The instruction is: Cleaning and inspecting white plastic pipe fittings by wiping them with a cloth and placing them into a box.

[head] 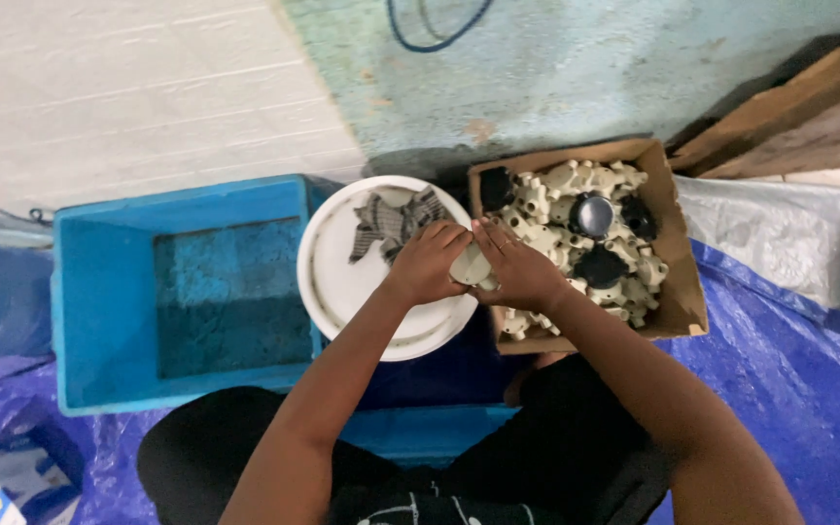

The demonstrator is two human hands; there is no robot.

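Hands are brought together over the gap between the white bucket (337,282) and the cardboard box (678,253), so that one small part is gripped from both sides at once. The left hand (425,262) and the right hand (517,267) are pinched on a cream disc-shaped piece (470,265), just beside the bucket's right rim. It looks round, pale and plastic. More cream fittings (561,209) fill the box right of the bucket; grey scraps (391,224) lie inside the bucket; a blue tub (109,292) sits left of it.
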